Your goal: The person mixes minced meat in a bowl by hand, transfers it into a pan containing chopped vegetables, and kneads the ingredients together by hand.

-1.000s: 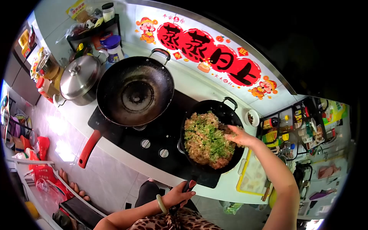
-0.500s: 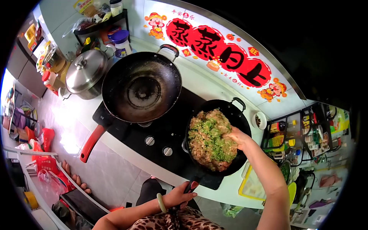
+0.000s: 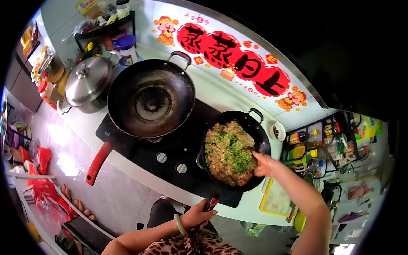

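My left hand (image 3: pixel 198 215) is wrapped round the black-and-red handle (image 3: pixel 210 204) of the smaller black wok (image 3: pixel 264 140), near my body. A heaped mass of minced meat mixed with chopped green vegetable (image 3: pixel 230 154) fills much of that wok, the green pieces mostly in its middle. At the right side of the mixture is my right hand (image 3: pixel 264 165), fingers stretched toward the meat, the tips at its edge. No tool shows in it. Part of its fingers is hard to make out.
A larger wok (image 3: pixel 153 100) with a red handle (image 3: pixel 98 163) sits on the black gas stove (image 3: pixel 127 138). A lidded steel pot (image 3: pixel 88 83) stands left. A small white bowl (image 3: pixel 278 131), a bottle rack (image 3: pixel 312 140) and a yellow-edged board (image 3: pixel 274 199) are at the right.
My right hand has drawn back from the mixture toward the wok's right side. The whole view has shifted slightly; my left hand keeps its hold on the handle.
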{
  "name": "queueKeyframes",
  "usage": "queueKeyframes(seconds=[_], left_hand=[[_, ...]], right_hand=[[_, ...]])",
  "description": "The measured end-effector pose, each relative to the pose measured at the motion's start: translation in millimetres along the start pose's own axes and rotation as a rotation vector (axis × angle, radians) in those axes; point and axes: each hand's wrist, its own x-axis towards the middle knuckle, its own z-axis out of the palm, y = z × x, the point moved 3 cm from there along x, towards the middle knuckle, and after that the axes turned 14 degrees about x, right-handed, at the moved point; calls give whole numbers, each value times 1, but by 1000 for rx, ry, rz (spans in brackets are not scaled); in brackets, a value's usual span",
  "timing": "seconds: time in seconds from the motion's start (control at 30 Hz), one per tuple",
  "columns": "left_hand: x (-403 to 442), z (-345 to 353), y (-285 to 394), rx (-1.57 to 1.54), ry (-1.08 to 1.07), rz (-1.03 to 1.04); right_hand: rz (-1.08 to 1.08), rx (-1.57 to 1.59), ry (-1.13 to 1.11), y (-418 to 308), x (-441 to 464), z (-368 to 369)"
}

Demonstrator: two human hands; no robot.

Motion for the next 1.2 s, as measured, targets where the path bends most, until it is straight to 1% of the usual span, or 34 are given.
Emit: queueKeyframes(seconds=[0.03,0.1,0.13,0.17,0.23,0.27,0.3,0.37,0.4,0.43,0.5,0.57,0.63,0.67,0.7,0.77,0.8,0.83,0.9,0.93,0.97,1.03,1.07,1.1,1.17,1.2], left_hand=[[0,-1,2,-15,17,-3],[-3,1,4,16,10,-22],[-3,1,3,2,9,-18],[-2,1,4,-6,15,-19],[-2,-1,4,127,11,-41],[-3,-1,3,129,17,-51],[-4,0,2,107,15,-41],[-3,0,1,101,6,-29],[-2,0,0,113,5,-53],[-2,0,-1,125,3,-74],[-2,0,0,130,2,-71],[-3,0,0,125,8,-70],[-3,-1,-1,135,8,-68],[-3,-1,-1,136,8,-68],[-5,-1,2,131,2,-69],[-6,1,6,129,-13,-72],[-7,1,7,108,-1,-65],[-7,1,9,88,9,-58],[-4,0,6,92,13,-41],[-4,0,4,90,30,-25],[-4,0,3,77,26,-21],[-2,-1,1,24,-9,-41],[-2,-2,2,15,0,-36],[-2,-1,4,34,-7,-37],[-3,-3,4,46,9,-46],[-2,-2,4,67,22,-30]], right_hand=[[121,134,26,14,3,5],[36,433,-231,33,16,19],[3,506,-252,39,21,26],[10,500,-254,42,26,32],[-144,688,-230,36,23,49],[-131,747,-222,36,25,51],[-127,758,-229,38,28,52],[-269,740,-141,34,29,46],[-262,756,-93,25,18,49],[-272,764,-90,20,17,47],[-341,538,-93,11,17,43],[-374,505,-100,4,15,45],[-477,399,-110,-6,3,58],[-499,324,-93,-9,2,61],[-501,327,-91,-9,7,58],[-526,69,9,-7,24,48],[-564,-68,-18,-8,24,47],[-567,-64,-8,-13,11,48],[-345,-357,-47,-17,-21,50],[-127,-331,-139,-17,-28,41],[-119,-340,-133,-12,-29,33],[-261,-128,131,2,-21,10],[-80,8,122,13,-12,4],[93,170,68,21,-8,12],[-27,496,-168,38,10,32],[-28,642,-290,40,13,51]])
